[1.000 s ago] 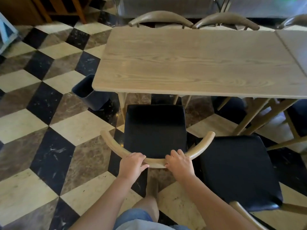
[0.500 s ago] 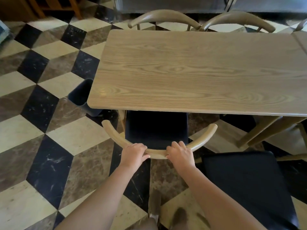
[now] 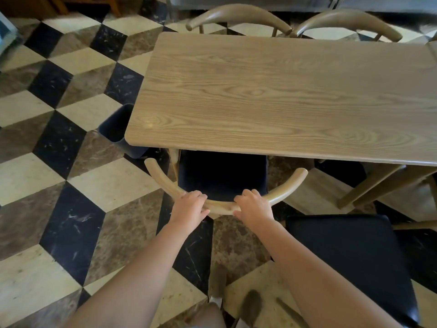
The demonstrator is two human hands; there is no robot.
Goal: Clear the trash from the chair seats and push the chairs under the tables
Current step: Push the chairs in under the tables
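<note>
**Both hands on the chair back at the counter's edge**

The floor (image 3: 71, 143) spread out in black, cream and brown marble diamonds. On it stood the long wood-grain counter (image 3: 272, 95), filling the upper right of the view. Two curved chair backs (image 3: 238, 15) showed beyond its far edge, side by side.

At the near edge sat the chair (image 3: 222, 178) — its black seat partly beneath the counter's top, the front of it hidden in shadow, the curved wooden backrest well clear on the person's side. A second chair's black seat (image 3: 350, 261) lay to the right, out from the counter, nearer the person. No trash could be made out on either seat.

A dark bin (image 3: 118, 129) stood on the floor just beside the counter's near-left corner, partly tucked under it.

The left hand (image 3: 189, 209) gripped the middle of the backrest, fingers (image 3: 196, 196) curled over the top of the rail and thumb along its near face. The right hand (image 3: 254, 207) gripped the same rail just beside it — fingers wrapped over likewise.
</note>
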